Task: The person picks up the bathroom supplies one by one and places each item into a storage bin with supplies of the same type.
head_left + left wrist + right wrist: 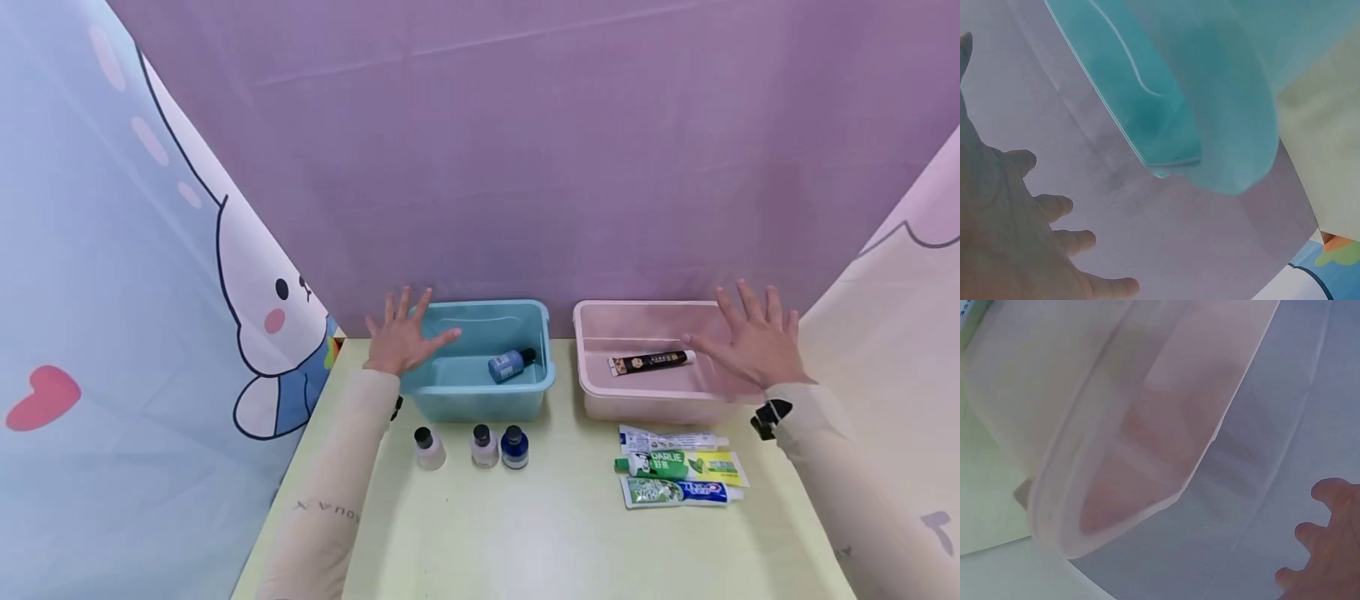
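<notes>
Sorting stage, between picks. The left hand (399,337) hovers flat with fingers spread over the left rim of the blue bin (534,385), which holds one blue bottle (510,364); the right hand (753,337) hovers likewise over the pink bin (592,392), which holds a dark toothpaste tube (651,362). Neither grip holds anything. Three small bottles (483,446) and three toothpaste tubes (678,467) remain on the surface (540,533). The next move probably calls for lowering each hand onto one remaining item.

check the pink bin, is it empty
No, the pink bin holds one dark tube lying flat on its floor, seen plainly in the head view.
</notes>
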The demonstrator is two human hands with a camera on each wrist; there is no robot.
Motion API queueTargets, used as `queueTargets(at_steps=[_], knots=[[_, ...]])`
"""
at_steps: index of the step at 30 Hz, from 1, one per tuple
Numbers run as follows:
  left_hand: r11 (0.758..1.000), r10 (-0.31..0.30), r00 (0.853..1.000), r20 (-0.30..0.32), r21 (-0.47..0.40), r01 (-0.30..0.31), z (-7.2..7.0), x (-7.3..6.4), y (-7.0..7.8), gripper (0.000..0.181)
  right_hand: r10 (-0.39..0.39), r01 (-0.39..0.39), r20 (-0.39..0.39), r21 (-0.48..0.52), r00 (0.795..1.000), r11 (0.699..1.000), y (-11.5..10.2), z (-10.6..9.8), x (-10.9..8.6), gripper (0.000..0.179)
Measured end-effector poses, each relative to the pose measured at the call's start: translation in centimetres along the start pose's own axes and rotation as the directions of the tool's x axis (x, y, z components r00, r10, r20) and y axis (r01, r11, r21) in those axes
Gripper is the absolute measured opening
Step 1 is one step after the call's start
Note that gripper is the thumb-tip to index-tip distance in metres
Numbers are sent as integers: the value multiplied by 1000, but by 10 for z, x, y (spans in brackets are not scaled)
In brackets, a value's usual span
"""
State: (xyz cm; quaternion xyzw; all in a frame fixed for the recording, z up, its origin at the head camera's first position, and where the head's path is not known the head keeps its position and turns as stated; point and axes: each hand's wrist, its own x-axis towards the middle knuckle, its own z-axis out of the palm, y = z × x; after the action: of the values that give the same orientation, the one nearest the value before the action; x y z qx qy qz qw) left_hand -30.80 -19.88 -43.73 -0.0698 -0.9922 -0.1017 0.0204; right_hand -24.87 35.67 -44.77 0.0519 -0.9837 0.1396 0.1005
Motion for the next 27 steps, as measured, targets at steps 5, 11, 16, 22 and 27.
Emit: queueTargets(at_steps=[5,11,16,22,27], knots=[[1000,-2,1000,-4,6,2,4,-3,1,105,-5,5,-7,11,1000,1000,-1,1,-5,102],[1000,-7,1000,-4,-4,7,7,-7,6,101,-6,6,-16,6,1000,1000,-5,-1,-12,101],[999,9,1000,-20,-34,-10,11,-11,13,97,-12,12,-21,6,1000,1000,-11,-3,-18,99],[993,56,995,-87,-100,-64,16,-19,25,90,-61,61,-41,7,997,998,-15,1,-29,96],[975,93,974,-207,-180,-132,21,-30,40,75,-116,118,-103,13,988,993,-20,8,-39,91]])
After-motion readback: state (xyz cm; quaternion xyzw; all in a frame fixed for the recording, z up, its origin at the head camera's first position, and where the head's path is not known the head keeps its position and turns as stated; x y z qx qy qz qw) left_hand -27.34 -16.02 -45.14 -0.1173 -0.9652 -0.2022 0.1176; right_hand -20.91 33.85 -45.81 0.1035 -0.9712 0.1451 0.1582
